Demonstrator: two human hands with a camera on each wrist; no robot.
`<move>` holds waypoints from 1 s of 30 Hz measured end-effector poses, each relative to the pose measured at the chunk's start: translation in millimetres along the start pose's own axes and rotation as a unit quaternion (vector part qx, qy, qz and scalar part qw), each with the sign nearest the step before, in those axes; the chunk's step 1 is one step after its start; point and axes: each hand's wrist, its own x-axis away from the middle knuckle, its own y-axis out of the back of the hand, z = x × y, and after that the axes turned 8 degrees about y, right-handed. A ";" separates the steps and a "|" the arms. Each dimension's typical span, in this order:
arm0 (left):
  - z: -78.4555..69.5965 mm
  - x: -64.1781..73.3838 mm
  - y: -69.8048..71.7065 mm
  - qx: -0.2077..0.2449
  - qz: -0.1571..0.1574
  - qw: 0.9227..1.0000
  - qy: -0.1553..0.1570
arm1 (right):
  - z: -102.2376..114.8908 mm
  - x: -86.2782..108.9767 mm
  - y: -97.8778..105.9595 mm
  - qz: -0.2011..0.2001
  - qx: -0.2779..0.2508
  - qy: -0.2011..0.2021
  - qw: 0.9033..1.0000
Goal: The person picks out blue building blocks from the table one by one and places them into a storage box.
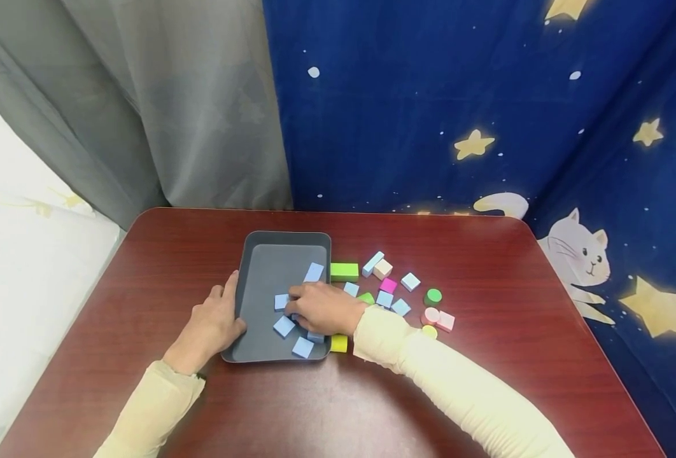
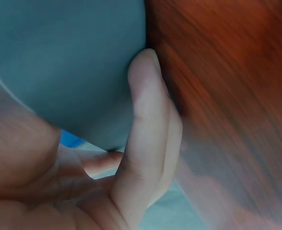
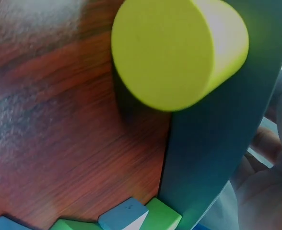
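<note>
You work with both hands at a grey tray [image 1: 258,286] in the lower centre of the frame, blue blocks [image 1: 283,326] scattered mostly over its right side. Your left hand [image 1: 209,326] lies along the tray's left wall, fingers extended against the outside and thumb spread apart near the lower-left corner, probably to stop it sliding. Your right hand [image 1: 329,307] reaches over the right wall, fingers bent down among the blocks, seemingly to handle them from above; the fingertips are hidden, so whether they pinch one you cannot tell. Just outside that wall sit a green block [image 1: 344,272] and a yellow cylinder [image 3: 162,52], crowding the reach. Right of centre, a magenta block [image 1: 388,285], a green cylinder [image 1: 432,297] and a pink cylinder [image 1: 430,316] are spread on the red-brown table [image 1: 487,267], while your right sleeve [image 1: 452,375] cuts across the lower right, partly covering the nearest pieces
</note>
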 end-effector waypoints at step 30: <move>-4.1 0.8 -0.2 -0.002 0.008 1.000 0.012 | 6.1 -0.9 6.4 0.026 -0.008 -0.016 0.999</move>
